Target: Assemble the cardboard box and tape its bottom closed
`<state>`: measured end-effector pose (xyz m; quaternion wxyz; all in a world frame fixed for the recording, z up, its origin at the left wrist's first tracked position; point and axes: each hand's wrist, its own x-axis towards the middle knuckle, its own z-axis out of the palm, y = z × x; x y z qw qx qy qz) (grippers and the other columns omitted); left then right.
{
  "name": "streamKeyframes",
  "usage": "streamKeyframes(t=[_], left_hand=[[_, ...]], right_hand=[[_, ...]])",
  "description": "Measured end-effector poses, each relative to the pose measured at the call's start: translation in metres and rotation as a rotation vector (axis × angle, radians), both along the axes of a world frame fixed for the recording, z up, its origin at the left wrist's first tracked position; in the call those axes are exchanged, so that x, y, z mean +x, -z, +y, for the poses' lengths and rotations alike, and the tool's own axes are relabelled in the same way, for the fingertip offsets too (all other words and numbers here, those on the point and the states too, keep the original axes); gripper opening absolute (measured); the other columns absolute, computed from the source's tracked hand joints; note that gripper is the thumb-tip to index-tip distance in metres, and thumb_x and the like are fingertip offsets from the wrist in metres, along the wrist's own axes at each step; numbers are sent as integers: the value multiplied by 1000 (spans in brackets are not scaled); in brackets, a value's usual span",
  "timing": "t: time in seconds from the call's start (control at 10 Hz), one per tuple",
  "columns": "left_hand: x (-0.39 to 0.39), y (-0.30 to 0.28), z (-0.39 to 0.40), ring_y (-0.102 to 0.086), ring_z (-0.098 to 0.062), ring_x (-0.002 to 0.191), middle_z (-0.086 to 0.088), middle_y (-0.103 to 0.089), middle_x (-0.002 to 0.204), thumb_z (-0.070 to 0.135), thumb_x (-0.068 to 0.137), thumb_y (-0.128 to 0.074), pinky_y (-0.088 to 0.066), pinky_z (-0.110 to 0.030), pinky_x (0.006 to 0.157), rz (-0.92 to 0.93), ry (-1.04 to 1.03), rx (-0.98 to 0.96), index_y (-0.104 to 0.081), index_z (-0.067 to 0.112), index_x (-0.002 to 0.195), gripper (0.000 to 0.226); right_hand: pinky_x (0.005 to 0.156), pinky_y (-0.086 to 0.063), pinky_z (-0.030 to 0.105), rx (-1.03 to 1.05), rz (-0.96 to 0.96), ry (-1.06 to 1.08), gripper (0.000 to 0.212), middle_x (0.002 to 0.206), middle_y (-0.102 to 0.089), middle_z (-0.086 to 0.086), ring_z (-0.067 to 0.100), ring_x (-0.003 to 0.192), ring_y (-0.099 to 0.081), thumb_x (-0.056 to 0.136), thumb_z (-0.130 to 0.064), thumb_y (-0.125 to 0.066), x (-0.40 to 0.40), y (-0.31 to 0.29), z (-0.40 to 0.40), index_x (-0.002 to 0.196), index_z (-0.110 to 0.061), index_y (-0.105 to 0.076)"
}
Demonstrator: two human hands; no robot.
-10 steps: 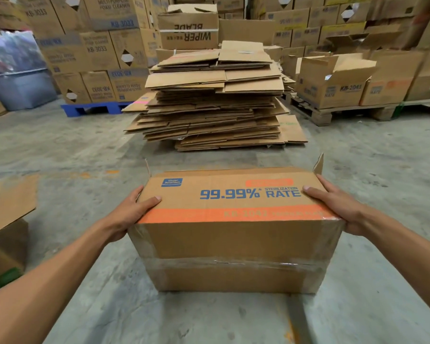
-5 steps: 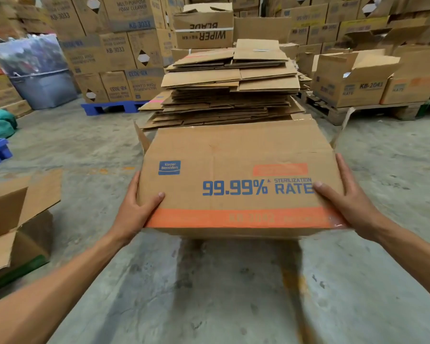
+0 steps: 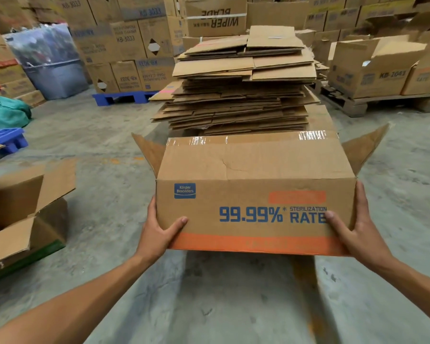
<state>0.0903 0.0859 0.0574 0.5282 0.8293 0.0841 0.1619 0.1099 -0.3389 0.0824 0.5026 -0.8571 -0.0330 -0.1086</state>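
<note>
Between two hands, one cardboard box.

Matt brown cardboard box with glossy clear tape; rough grey concrete floor.

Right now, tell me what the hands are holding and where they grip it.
Both hands hold the printed cardboard box off the floor. The left hand grips its lower left corner, the right hand its lower right corner, thumbs on the printed face.
</note>
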Motion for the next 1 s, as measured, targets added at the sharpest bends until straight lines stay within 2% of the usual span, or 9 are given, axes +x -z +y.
streamKeyframes(t=[0.1,0.3,0.4,0.5,0.6,0.7,0.8,0.9,1.0], left_hand=[[-3,9,-3,-57,4,111,13,-57,128,34,72,-85,-48,-23,93,77,28,9,-30,31,145,92],[5,39,-10,-59,-16,116,4,-58,129,40,65,-89,-49,-38,101,228,-34,46,-32,21,137,94],[15,48,-11,-60,-21,115,2,-60,129,42,64,-88,-50,-45,100,250,-123,0,-37,21,134,90],[24,56,-18,-61,-23,111,-1,-62,126,39,68,-87,-52,-43,96,261,-238,-83,-45,20,127,75],[27,65,-23,-61,-27,112,-6,-64,126,38,70,-86,-53,-38,89,305,-304,-139,-50,15,124,68],[32,74,-22,-58,-31,118,-9,-62,130,46,71,-83,-48,-44,99,373,-335,-150,-50,11,129,76],[36,77,-24,-52,-33,126,-10,-56,138,48,75,-79,-43,-46,105,402,-343,-156,-43,10,138,81],[37,79,-26,-47,-34,132,-10,-50,145,53,77,-75,-40,-47,108,440,-345,-172,-37,11,145,89],[41,82,-35,-46,-38,132,-14,-46,148,63,83,-61,-42,-49,107,573,-340,-192,-32,7,149,91]], right_hand=[[98,-49,54,27,50,7,93,154,-26,-17,15,129,-43,89,-40,-60,-2,10,-4,147,-56,10],[113,-34,47,40,112,11,96,160,-22,-7,13,136,-35,92,-26,-63,-6,35,4,150,-47,10],[111,-36,53,55,196,34,87,160,-26,-5,22,138,-38,93,-40,-58,2,45,5,149,-48,7],[108,-38,40,213,270,97,65,153,-38,-4,19,131,-44,98,-41,-49,11,51,11,153,-36,-13],[103,-38,38,289,398,206,57,151,-41,4,23,127,-45,100,-40,-45,20,60,17,150,-21,-26],[94,-40,43,266,571,255,60,150,-40,8,30,126,-45,99,-46,-44,21,72,21,149,-18,-26],[103,-40,51,311,682,272,63,151,-38,9,34,133,-41,98,-49,-42,23,78,25,149,-16,-26],[103,-42,50,377,757,314,64,150,-40,9,33,132,-42,98,-54,-39,22,71,33,147,-15,-32],[101,-44,49,371,817,348,66,150,-41,9,32,133,-43,98,-55,-38,16,65,45,147,-11,-36]])
